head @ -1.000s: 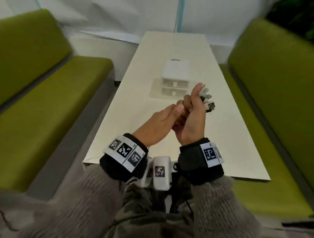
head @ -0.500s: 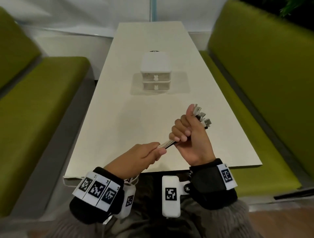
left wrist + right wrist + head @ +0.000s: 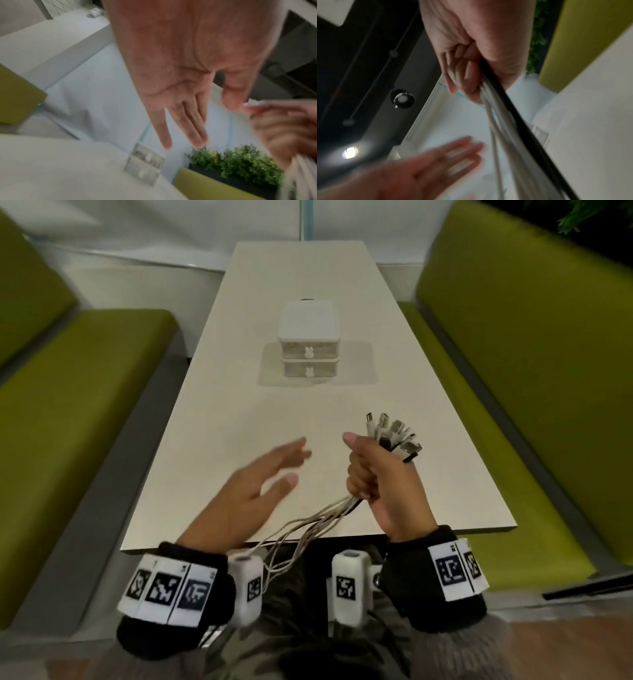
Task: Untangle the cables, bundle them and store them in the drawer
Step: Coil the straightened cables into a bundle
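My right hand (image 3: 375, 470) grips a bunch of white and black cables (image 3: 322, 517) upright above the near end of the table. Their plug ends (image 3: 394, 434) fan out above my fist, and the loose lengths trail down past the table edge toward my lap. In the right wrist view the fingers (image 3: 462, 70) curl round the cables (image 3: 501, 121). My left hand (image 3: 263, 484) hovers beside it with fingers spread and holds nothing; the left wrist view shows its straight fingers (image 3: 185, 121). The small white two-drawer box (image 3: 309, 342) stands mid-table with both drawers shut.
The long beige table (image 3: 239, 412) runs away from me, with green benches (image 3: 78, 392) on both sides. A potted plant (image 3: 236, 162) shows behind the right bench. Wrist cameras (image 3: 349, 587) hang under both wrists near my lap.
My left hand let go of the cables it was pulling through the right fist and opened, moving up beside it. The right hand stayed closed on the bunch.
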Action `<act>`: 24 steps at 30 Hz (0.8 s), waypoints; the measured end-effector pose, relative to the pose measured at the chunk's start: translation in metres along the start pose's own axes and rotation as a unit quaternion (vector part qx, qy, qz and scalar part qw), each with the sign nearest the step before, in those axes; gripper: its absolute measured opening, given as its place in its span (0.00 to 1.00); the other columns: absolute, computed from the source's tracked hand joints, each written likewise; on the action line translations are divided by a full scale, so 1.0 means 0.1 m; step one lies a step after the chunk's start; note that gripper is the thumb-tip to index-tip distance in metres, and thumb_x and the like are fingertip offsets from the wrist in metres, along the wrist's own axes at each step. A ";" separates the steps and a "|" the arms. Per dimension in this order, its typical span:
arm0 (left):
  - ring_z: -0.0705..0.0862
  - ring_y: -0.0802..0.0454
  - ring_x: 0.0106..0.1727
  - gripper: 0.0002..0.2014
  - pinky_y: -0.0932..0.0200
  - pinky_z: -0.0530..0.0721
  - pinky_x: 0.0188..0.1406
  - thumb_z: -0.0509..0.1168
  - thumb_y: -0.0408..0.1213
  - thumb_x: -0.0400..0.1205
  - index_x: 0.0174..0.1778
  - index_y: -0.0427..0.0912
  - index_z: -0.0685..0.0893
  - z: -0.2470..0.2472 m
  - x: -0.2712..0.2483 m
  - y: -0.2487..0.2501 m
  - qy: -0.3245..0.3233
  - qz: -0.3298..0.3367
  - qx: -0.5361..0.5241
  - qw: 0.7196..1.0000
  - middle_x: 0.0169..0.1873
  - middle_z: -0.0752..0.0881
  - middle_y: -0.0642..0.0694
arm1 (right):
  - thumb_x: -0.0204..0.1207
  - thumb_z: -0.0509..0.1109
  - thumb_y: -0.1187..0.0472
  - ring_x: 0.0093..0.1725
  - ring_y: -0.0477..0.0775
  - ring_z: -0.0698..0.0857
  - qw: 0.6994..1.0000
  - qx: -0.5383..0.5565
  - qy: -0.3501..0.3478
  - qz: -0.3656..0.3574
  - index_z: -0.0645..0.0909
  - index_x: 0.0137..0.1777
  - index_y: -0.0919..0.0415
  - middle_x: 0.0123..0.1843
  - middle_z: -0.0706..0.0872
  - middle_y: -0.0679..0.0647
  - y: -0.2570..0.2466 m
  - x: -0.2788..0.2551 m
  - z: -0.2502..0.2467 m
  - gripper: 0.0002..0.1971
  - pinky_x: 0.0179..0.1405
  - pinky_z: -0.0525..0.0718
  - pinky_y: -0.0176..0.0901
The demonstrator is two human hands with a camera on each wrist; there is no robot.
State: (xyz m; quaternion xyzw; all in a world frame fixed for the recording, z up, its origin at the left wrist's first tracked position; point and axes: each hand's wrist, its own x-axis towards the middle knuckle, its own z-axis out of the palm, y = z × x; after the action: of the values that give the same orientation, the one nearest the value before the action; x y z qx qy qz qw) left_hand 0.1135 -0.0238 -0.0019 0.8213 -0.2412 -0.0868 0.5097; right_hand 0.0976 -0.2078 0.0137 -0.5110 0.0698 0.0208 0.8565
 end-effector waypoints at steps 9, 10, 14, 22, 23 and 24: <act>0.81 0.57 0.61 0.21 0.64 0.76 0.63 0.49 0.50 0.88 0.65 0.43 0.81 -0.49 0.56 0.82 -0.018 0.065 0.198 0.978 0.60 0.85 0.48 | 0.72 0.59 0.71 0.21 0.48 0.60 0.964 -0.233 -0.112 -0.059 0.64 0.27 0.57 0.20 0.63 0.52 0.02 0.27 0.77 0.15 0.24 0.60 0.40; 0.81 0.55 0.61 0.22 0.59 0.76 0.64 0.48 0.50 0.88 0.65 0.43 0.80 -0.52 0.51 0.80 -0.018 0.080 0.236 0.968 0.60 0.85 0.47 | 0.75 0.59 0.72 0.22 0.49 0.63 0.957 -0.257 -0.118 -0.066 0.66 0.29 0.58 0.22 0.65 0.53 0.04 0.29 0.82 0.15 0.24 0.63 0.42; 0.71 0.65 0.71 0.29 0.62 0.67 0.73 0.47 0.59 0.84 0.77 0.49 0.69 -0.69 0.32 0.76 -0.042 0.083 0.220 0.971 0.73 0.74 0.54 | 0.78 0.60 0.62 0.25 0.48 0.71 0.932 -0.319 -0.134 -0.107 0.69 0.31 0.60 0.24 0.70 0.52 0.10 0.22 1.02 0.13 0.26 0.70 0.42; 0.83 0.60 0.54 0.29 0.59 0.80 0.59 0.69 0.60 0.72 0.61 0.42 0.80 -0.47 -0.19 -0.03 0.020 -0.121 -0.038 0.992 0.52 0.87 0.52 | 0.84 0.62 0.61 0.19 0.47 0.52 0.973 0.007 -0.230 -0.002 0.58 0.22 0.51 0.18 0.55 0.46 -0.23 0.36 1.30 0.27 0.22 0.54 0.40; 0.84 0.63 0.45 0.14 0.62 0.81 0.50 0.68 0.48 0.79 0.51 0.41 0.82 -0.39 -0.30 -0.16 -0.001 -0.122 -0.059 0.991 0.42 0.88 0.54 | 0.84 0.61 0.60 0.18 0.46 0.52 0.973 0.018 -0.230 0.004 0.59 0.21 0.51 0.17 0.55 0.46 -0.24 0.38 1.29 0.27 0.20 0.54 0.39; 0.83 0.63 0.37 0.09 0.63 0.81 0.42 0.65 0.43 0.81 0.44 0.40 0.80 -0.38 -0.36 -0.30 -0.002 -0.126 -0.064 0.990 0.33 0.85 0.55 | 0.84 0.60 0.59 0.17 0.45 0.53 0.974 0.035 -0.225 0.005 0.60 0.20 0.51 0.16 0.55 0.45 -0.27 0.40 1.25 0.27 0.18 0.55 0.37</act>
State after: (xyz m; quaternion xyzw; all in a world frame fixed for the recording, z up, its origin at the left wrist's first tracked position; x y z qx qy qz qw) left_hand 0.1060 0.0345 -0.0141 0.8107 -0.1308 -0.1669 0.5458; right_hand 0.1524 -0.1125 0.0905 -0.4623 -0.1217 0.1368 0.8676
